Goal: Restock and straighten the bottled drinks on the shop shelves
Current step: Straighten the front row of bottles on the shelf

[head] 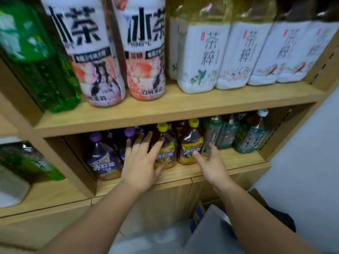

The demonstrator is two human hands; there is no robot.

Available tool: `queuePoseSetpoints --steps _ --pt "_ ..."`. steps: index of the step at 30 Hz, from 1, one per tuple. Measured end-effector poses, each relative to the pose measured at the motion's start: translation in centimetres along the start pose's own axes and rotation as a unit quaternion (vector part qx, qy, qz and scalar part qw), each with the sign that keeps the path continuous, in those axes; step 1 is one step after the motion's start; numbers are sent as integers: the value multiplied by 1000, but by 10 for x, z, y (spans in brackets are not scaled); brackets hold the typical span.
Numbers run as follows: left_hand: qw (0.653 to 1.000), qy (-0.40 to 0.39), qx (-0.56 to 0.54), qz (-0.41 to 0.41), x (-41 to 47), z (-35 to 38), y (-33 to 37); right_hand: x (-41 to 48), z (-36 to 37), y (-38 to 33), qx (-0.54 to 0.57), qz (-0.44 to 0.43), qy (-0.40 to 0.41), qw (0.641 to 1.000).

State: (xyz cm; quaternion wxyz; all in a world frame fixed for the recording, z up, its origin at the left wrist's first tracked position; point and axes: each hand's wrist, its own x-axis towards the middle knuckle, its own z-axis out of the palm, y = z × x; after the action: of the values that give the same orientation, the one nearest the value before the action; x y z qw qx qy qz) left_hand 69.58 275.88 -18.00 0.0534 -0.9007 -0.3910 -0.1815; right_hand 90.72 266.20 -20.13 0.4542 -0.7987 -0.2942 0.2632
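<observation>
On the lower wooden shelf (238,160) stand two yellow-capped iced tea bottles side by side. My left hand (141,160) lies with spread, straight fingers against the left yellow-capped bottle (167,153). My right hand (211,162) is open just in front of the right yellow-capped bottle (190,145), its thumb touching the label's lower right. Purple-capped bottles (102,160) stand to the left, partly hidden by my left hand. Green-labelled tea bottles (251,136) fill the right end.
The upper shelf (165,110) holds a green bottle (45,79), two large white-and-peach tea bottles (145,52) and several white-labelled tea bottles (203,52). Another bay at left holds green bottles (27,162). Plastic wrap and a box (200,213) lie on the floor below.
</observation>
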Motion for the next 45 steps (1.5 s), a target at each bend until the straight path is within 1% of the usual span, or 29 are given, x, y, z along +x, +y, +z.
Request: queuePoseSetpoints --steps 4,7,10,12,14,17,19,21,23,26,29,32,35,41,45 --pt "997 -44 -45 -35 -8 -69 0 -28 -30 -65 -36 11 -36 999" --pt "990 -74 -98 -71 -20 -123 2 -57 -55 -101 -39 9 -63 997" --pt "980 -75 -166 -80 -32 -177 5 -87 -83 -137 -32 30 -110 993" --pt "973 -62 -201 -94 -35 -219 9 -103 -100 -160 -29 33 -138 989" --pt "967 -33 -217 -127 -31 -259 10 -115 -113 -187 -25 33 -151 988" --pt "956 25 -224 -187 -17 -301 7 -124 -126 -227 11 0 -140 990" --pt "945 47 -230 -227 -7 -317 5 -125 -129 -251 33 -13 -141 989" --pt "934 65 -244 -252 1 -327 6 -125 -128 -272 47 -21 -147 988" --pt "932 72 -249 -255 11 -331 2 -124 -123 -287 59 -39 -151 986" --pt "943 64 -222 -240 32 -333 -12 -116 -111 -309 51 -88 -147 984" --pt "950 47 -197 -237 59 -336 -22 -102 -96 -328 31 -127 -119 984" --pt "939 36 -229 -252 78 -339 -24 -87 -83 -341 12 -140 -106 984" --pt "929 29 -256 -265 86 -335 -29 -71 -74 -348 -4 -150 -111 982" --pt "953 16 -219 -206 90 -324 -32 -50 -61 -354 -25 -170 -125 977" --pt "958 44 -215 -186 93 -318 -28 -47 -58 -346 -7 -175 -104 979"
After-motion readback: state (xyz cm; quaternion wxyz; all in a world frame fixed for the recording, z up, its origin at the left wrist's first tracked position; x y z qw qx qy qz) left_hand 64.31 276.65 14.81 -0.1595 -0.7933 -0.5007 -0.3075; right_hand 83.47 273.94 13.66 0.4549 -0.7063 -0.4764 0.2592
